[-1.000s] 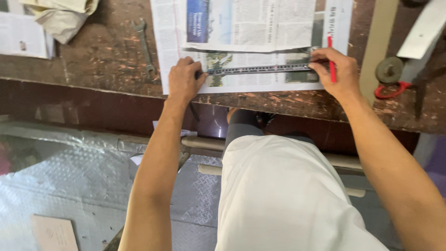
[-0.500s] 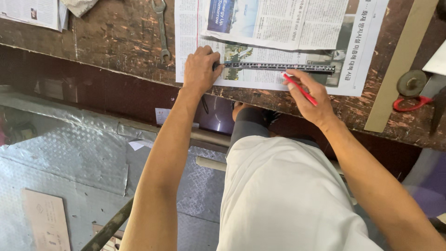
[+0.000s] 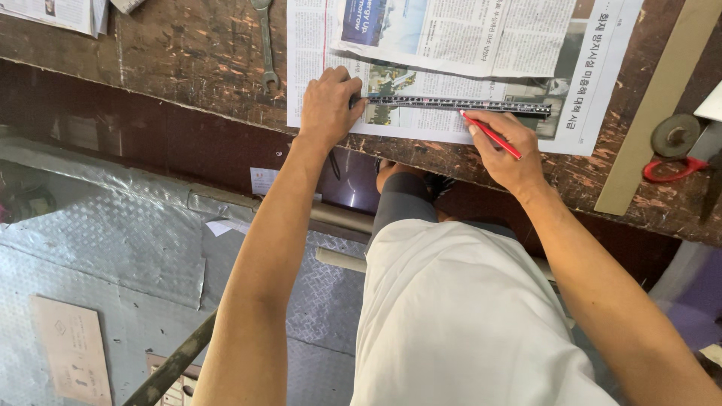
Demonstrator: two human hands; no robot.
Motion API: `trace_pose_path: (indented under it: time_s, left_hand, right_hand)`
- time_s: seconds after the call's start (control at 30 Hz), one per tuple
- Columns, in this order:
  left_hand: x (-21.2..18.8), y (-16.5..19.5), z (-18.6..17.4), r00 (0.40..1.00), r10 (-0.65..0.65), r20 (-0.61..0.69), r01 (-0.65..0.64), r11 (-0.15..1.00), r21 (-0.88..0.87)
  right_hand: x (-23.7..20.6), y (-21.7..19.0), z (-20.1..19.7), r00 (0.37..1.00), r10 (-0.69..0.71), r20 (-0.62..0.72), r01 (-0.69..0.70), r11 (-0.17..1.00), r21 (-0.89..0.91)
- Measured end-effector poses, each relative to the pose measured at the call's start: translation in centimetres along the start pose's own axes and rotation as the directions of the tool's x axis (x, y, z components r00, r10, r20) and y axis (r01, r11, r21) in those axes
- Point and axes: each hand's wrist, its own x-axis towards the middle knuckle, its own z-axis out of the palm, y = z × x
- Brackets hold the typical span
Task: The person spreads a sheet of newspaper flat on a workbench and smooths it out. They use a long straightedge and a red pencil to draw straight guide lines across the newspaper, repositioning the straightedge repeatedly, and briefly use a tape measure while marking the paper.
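Ruler lies pinned on the newspaper under the left hand. Right hand, fingers pinching a red pencil, has moved leftward along it to mid-length.

**What the person's wearing**

Pretty simple outfit: a plain white shirt covering the torso, no print on it, and grey trousers showing at the knee. Both forearms are bare, with no sleeves, watch or gloves on either hand.

Workshop: my scarred wooden workbench has a wrench lying on it, newspaper as cover, metal tread-plate floor below.
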Motion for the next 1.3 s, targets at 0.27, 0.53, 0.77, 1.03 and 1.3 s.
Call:
trace_pose_path:
  time_s: [0.27,0.53,0.77,1.03,1.3]
  left_hand:
    - [-0.2,0.0,-0.1,0.999,0.026,-0.021,-0.027,0.999,-0.026]
    - [-0.2,-0.2,-0.1,0.998,0.047,-0.043,-0.048,0.999,-0.024]
    - [-0.1,-0.3,0.1,1.000,0.024,-0.012,-0.025,1.000,-0.012]
    - [-0.3,-0.4,0.0,1.000,0.017,-0.016,-0.018,0.999,-0.037]
    - [0.0,-0.7,0.4,1.000,0.005,-0.031,-0.005,1.000,0.002]
  right_hand:
    - [0.1,-0.2,-0.1,0.999,-0.036,0.005,0.036,0.999,0.004]
    - [0.5,-0.5,-0.3,0.998,0.048,0.029,-0.048,0.999,0.024]
    - [0.9,-0.3,-0.3,0.994,0.098,0.055,-0.100,0.994,0.039]
    - [1.8,-3.1,4.4,0.970,0.203,0.130,-0.232,0.933,0.274]
    - [4.4,-4.7,8.3,0.994,-0.061,0.090,0.042,0.980,0.195]
